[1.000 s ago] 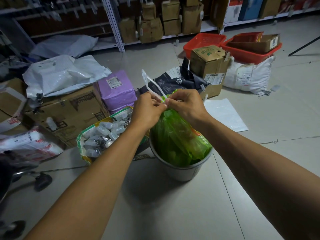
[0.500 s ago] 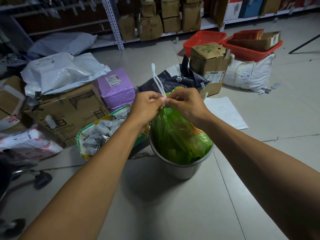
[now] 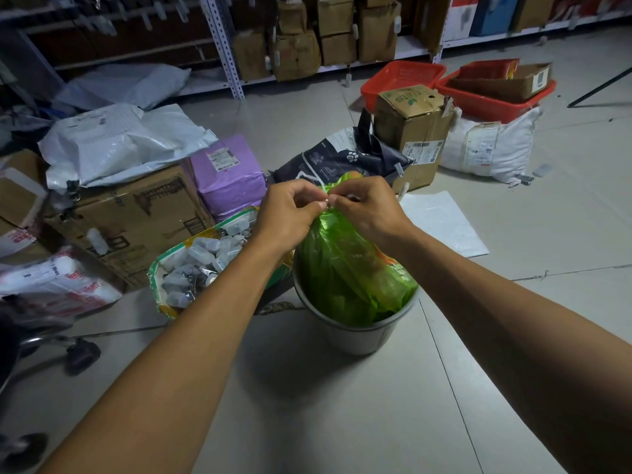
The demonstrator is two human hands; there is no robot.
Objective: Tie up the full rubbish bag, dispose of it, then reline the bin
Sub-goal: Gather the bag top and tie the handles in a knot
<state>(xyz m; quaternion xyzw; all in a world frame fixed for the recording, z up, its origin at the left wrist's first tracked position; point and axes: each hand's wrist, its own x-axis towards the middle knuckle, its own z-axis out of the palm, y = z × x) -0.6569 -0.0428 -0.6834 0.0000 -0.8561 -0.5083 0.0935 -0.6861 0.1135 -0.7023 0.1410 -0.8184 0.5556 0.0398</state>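
Note:
A full green rubbish bag (image 3: 349, 268) sits in a small grey bin (image 3: 359, 336) on the tiled floor. Its top is gathered into a neck just above the rim. My left hand (image 3: 290, 208) and my right hand (image 3: 366, 206) meet at that neck, fingers curled, each pinching the white drawstring (image 3: 321, 186) of the bag. A short loop of the string shows behind my left fingers. The knot itself is hidden by my fingertips.
An open sack of small plastic bottles (image 3: 201, 265) leans against the bin's left side. Cardboard boxes (image 3: 136, 213), a purple parcel (image 3: 229, 172) and a dark bag (image 3: 342, 159) crowd behind. Red baskets (image 3: 403, 80) and a white sack (image 3: 489, 148) lie at the back right. A chair castor (image 3: 82, 357) stands at left.
The long white string ends that stood up above my hands have been pulled down into a small loop at the bag's neck. Both hands stay at the neck.

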